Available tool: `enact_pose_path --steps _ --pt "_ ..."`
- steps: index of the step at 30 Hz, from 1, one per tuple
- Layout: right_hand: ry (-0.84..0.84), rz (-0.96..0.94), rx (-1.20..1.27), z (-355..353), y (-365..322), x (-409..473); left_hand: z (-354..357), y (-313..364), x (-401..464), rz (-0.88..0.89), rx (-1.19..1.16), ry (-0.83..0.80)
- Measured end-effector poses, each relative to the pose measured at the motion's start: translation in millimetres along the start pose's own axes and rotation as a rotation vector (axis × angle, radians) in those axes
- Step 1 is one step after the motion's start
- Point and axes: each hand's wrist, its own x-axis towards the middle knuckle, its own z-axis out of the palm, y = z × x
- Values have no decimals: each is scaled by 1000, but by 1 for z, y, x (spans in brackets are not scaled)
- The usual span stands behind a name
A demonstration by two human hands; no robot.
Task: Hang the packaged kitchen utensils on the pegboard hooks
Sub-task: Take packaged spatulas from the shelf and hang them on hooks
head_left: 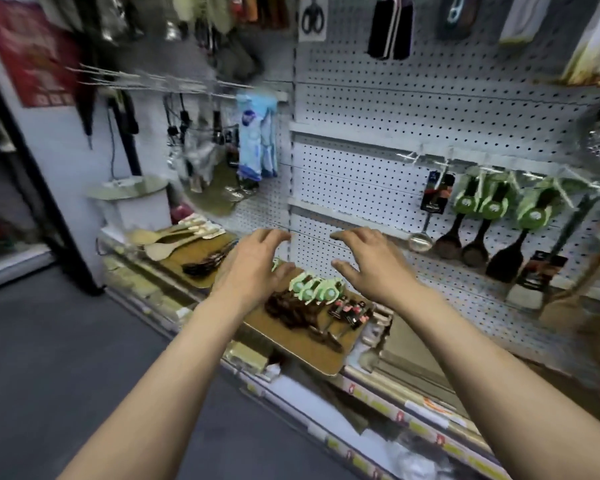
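Both hands, left hand [253, 261] and right hand [371, 261], hover with fingers spread, holding nothing, above the packaged utensils [309, 299] on a brown tray [312, 351]. Other utensils [482, 216] hang on the pegboard [361, 188] at the right.

The pegboard [378, 109] is white with black dots, and at three o'clock the spoons [478, 223] are dark brown with green cards.

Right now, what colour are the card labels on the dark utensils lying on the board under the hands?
Light green, seen in the head view: card labels.
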Motion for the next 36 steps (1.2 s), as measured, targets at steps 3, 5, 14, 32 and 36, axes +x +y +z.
enact_pose_path --steps 3,5,14,32,36 --pt "-16 -43 19 20 -61 52 -26 -74 4 -58 31 -1" --pt "-25 -69 54 33 -98 84 -41 -119 8 -79 47 -1" --pt "-67 -175 143 96 -209 219 -69 -283 45 -202 76 45" --pt "-83 -286 226 236 -292 595 -39 -566 290 -276 111 49" --pt "-126 -260 237 275 -305 653 -20 -624 329 -276 94 26"
